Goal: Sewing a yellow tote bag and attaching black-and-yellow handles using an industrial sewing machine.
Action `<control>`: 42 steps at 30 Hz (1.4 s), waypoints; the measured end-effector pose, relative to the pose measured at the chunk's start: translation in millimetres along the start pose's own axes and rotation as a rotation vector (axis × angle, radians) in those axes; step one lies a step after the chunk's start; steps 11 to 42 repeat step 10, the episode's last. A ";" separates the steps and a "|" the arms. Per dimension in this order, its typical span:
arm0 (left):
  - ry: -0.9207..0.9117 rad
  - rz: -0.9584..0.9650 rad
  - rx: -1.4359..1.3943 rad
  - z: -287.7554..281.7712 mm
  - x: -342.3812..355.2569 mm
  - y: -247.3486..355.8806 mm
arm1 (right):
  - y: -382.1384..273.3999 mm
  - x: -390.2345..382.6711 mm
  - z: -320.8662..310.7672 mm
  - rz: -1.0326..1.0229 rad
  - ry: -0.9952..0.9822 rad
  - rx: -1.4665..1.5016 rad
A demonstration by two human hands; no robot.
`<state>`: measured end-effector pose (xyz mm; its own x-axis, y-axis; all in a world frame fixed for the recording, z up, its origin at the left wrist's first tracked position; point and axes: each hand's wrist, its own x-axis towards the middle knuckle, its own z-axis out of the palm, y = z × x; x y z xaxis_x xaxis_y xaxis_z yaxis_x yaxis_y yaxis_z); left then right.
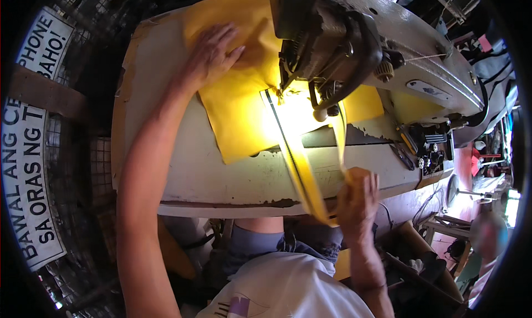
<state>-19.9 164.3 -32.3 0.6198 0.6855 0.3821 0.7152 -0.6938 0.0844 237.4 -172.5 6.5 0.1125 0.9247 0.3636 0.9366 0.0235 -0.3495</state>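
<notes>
My left hand [213, 54] lies flat on the yellow fabric [233, 115], fingers stretched out and a little apart. The fabric spreads over the sewing table [221, 179] and passes under the sewing machine [338, 46], where a lamp glares on it around the needle. A yellow zipper [292, 151] with a dark line of teeth runs from the needle area toward me and hangs past the table's near edge in a loop. Beyond the near edge at the right, my right hand [359, 204] is closed on the zipper, where the loop turns back up toward the machine.
To the right of the machine lie a yellow-and-black cutter [408, 139], a dark pair of snips [402, 156] and several small metal bobbins [426, 163]. Lettered signs [33, 185] hang on a mesh wall at the left. A fan [454, 190] stands at the far right.
</notes>
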 end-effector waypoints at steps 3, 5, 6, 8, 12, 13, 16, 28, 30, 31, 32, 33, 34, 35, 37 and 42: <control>0.036 -0.162 0.165 -32.8 -65.1 27.2 | 43.1 52.5 -21.4 -0.120 0.085 0.021; -0.093 -0.318 0.252 -61.0 -111.1 58.7 | 64.2 95.1 -28.4 -0.115 0.063 -0.109; -0.105 -0.360 0.309 -74.6 -131.9 78.6 | 72.0 116.1 -23.5 -0.211 0.071 -0.218; -0.252 -0.467 0.291 -93.8 -159.3 109.7 | 79.2 141.1 -16.2 -0.255 0.002 -0.286; -0.323 -0.518 0.332 -102.6 -177.3 128.6 | 79.3 146.8 -14.3 -0.218 -0.172 -0.286; -0.323 -0.518 0.332 -102.6 -177.3 128.6 | 79.3 146.8 -14.3 -0.218 -0.172 -0.286; -0.323 -0.518 0.332 -102.6 -177.3 128.6 | 79.3 146.8 -14.3 -0.218 -0.172 -0.286; -0.323 -0.518 0.332 -102.6 -177.3 128.6 | 79.3 146.8 -14.3 -0.218 -0.172 -0.286; -0.323 -0.518 0.332 -102.6 -177.3 128.6 | 79.3 146.8 -14.3 -0.218 -0.172 -0.286; -0.323 -0.518 0.332 -102.6 -177.3 128.6 | 79.3 146.8 -14.3 -0.218 -0.172 -0.286; -0.323 -0.518 0.332 -102.6 -177.3 128.6 | 79.3 146.8 -14.3 -0.218 -0.172 -0.286; -0.323 -0.518 0.332 -102.6 -177.3 128.6 | 79.3 146.8 -14.3 -0.218 -0.172 -0.286; -0.323 -0.518 0.332 -102.6 -177.3 128.6 | 79.3 146.8 -14.3 -0.218 -0.172 -0.286; -0.323 -0.518 0.332 -102.6 -177.3 128.6 | 79.3 146.8 -14.3 -0.218 -0.172 -0.286; -0.323 -0.518 0.332 -102.6 -177.3 128.6 | 79.3 146.8 -14.3 -0.218 -0.172 -0.286; -0.323 -0.518 0.332 -102.6 -177.3 128.6 | 79.3 146.8 -14.3 -0.218 -0.172 -0.286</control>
